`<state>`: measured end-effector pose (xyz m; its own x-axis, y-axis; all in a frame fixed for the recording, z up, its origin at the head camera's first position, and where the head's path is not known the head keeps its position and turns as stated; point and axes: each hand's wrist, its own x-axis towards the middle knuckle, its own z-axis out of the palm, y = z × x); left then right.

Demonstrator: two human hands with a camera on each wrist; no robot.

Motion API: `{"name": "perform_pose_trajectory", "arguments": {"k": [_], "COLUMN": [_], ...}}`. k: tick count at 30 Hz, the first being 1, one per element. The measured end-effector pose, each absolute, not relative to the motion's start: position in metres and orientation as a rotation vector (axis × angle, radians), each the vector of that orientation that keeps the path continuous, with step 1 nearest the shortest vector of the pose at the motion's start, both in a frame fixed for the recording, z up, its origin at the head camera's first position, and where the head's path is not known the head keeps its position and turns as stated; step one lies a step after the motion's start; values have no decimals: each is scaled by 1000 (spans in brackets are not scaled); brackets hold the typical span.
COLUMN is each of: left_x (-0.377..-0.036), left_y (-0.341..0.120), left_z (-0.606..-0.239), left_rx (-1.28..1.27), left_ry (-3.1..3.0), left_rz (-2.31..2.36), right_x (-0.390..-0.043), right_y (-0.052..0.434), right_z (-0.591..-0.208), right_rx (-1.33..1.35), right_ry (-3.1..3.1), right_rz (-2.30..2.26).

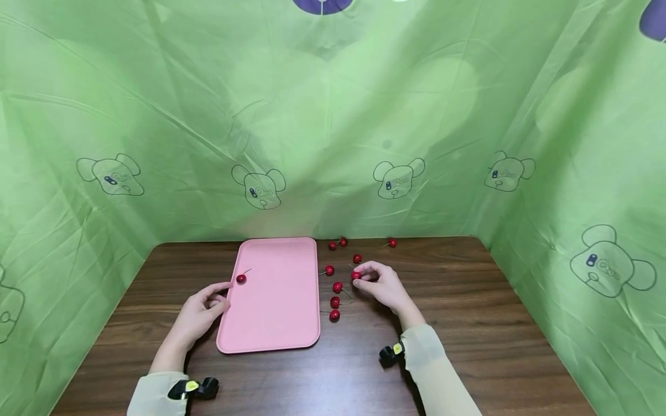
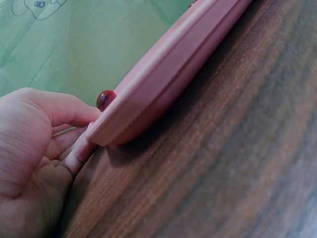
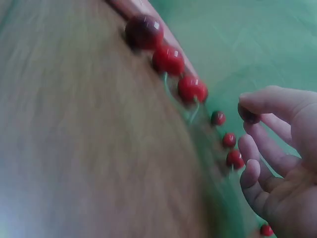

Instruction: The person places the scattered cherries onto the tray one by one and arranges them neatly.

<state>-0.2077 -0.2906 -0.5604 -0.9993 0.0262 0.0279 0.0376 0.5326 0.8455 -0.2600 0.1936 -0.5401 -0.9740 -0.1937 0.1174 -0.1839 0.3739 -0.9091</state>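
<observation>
A pink tray lies on the wooden table, with one red cherry on it near its left rim. My left hand holds the tray's left edge, its digits at the rim and against the side in the left wrist view. To the right of the tray, my right hand pinches another cherry between thumb and fingertip, with the other fingers loosely bent. Several more cherries with thin stems lie between the tray and this hand, among them a near one and a middle one.
Farther back on the table are more cherries, including one at the far right and a pair close to the tray's far corner. A green cloth with printed bear heads stands behind the table and along both sides.
</observation>
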Motion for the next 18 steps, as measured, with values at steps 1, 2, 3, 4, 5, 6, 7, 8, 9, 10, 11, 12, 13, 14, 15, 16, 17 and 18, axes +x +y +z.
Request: {"name": "perform_pose_trajectory", "arguments": {"k": [1, 2, 3, 4, 5, 6, 7, 8, 9, 10, 11, 12, 13, 14, 15, 16, 17, 18], "left_x": [-208, -208, -208, -208, -208, -208, -208, -209, -209, -209, -209, -209, -209, -209, -208, -208, -207, -206], "left_y": [-291, -291, -291, -290, -290, -290, -289, -289, -289, -288, -288, -288, -288, -288, -289, -289, -289, -289], "left_z": [-560, -560, -560, -560, -560, -560, -560, -560, -559, -559, -559, -558, -558, -558, -557, -557, -557, -557], "left_rx": [-57, -57, -58, -58, -60, -60, -59, -59, -61, -62, -65, -65, -62, -57, -50, -47, -45, -43], "left_ry": [-2740, -2738, -2736, -2736, -2736, -2737, -2736, -2735, -2734, -2733, -2731, -2729, -2726, -2725, -2721, -2721, -2723, -2725], "left_rz": [-1512, -1514, -1515, -1517, -1518, -1520, -1526, -1531, -1538, -1544, -1551, -1557, -1564, -1567, -1572, -1573, -1575, -1577], "right_x": [-261, -263, -264, -266, -268, -269, -271, -273, -275, -276, -278, -280, -281, -283, -285, -286, -288, -289], "right_y": [190, 186, 182, 177, 173, 168, 163, 158, 153, 147, 141, 135, 129, 122, 115, 109, 102, 96], "right_z": [-537, -534, -530, -527, -524, -521, -519, -516, -514, -512, -510, -509, -507, -506, -504, -503, -503, -502], "right_rx": [-353, -352, -350, -350, -351, -346, -340, -333, -325, -323, -320, -320, -328, -341, -350, -358, -364, -366], "right_ry": [2598, 2605, 2615, 2623, 2634, 2643, 2652, 2660, 2665, 2667, 2667, 2663, 2656, 2646, 2636, 2631, 2627, 2628], "right_rz": [-1723, -1725, -1731, -1740, -1751, -1762, -1773, -1783, -1798, -1811, -1820, -1827, -1835, -1838, -1842, -1843, -1843, -1842]}}
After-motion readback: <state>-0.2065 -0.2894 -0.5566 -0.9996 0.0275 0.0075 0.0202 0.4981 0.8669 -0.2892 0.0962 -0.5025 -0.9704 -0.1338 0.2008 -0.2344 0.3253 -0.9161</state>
